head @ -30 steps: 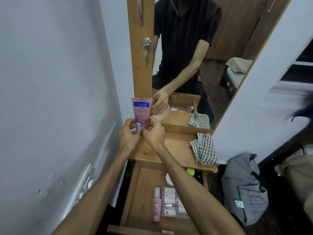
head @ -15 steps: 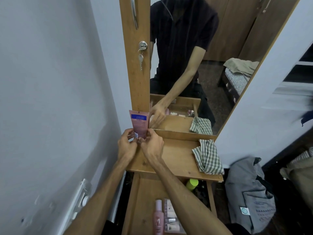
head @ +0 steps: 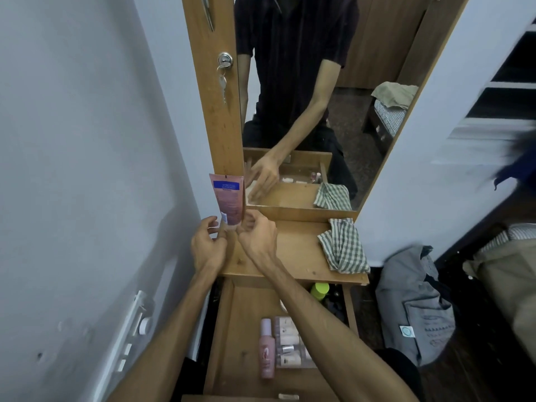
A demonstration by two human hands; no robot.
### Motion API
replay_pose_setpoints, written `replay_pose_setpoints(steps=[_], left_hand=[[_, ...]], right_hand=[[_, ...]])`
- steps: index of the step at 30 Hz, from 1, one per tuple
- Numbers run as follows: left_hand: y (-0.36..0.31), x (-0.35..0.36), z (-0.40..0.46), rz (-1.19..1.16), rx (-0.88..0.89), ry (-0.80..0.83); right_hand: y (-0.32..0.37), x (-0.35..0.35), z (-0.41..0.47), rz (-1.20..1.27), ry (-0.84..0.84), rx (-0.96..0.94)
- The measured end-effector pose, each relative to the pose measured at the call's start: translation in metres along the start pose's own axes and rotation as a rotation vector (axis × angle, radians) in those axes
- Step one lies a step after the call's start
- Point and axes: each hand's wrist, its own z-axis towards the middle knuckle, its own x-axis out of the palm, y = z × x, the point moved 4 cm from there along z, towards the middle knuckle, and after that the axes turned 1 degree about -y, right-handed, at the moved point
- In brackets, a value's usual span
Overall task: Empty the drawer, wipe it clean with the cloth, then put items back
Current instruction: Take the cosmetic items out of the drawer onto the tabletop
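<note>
Hands were both up at the far left corner of the desk point(head: 293, 256), with the left hand point(head: 207, 246) and right hand point(head: 256, 236) curled in around the bottom of a pink tube point(head: 227, 200) standing upright against the mirror frame, fingers point(head: 214, 220) pinching at its cap end. Checked cloth point(head: 343, 246) was lying crumpled on the right side of the desk. Open drawer point(head: 232, 329) below, nearer me, had a pink bottle point(head: 266, 348) beside some small boxes, and a green-lidded jar point(head: 320, 290) at the far right.
</note>
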Motion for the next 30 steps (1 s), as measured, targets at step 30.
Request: replay_pose_setpoints(steps=[30], left_hand=[[0.028, -0.011, -0.225, 0.759, -0.32, 0.785]], right_hand=[[-0.098, -0.037, -0.149, -0.553, 0.372, 0.28]])
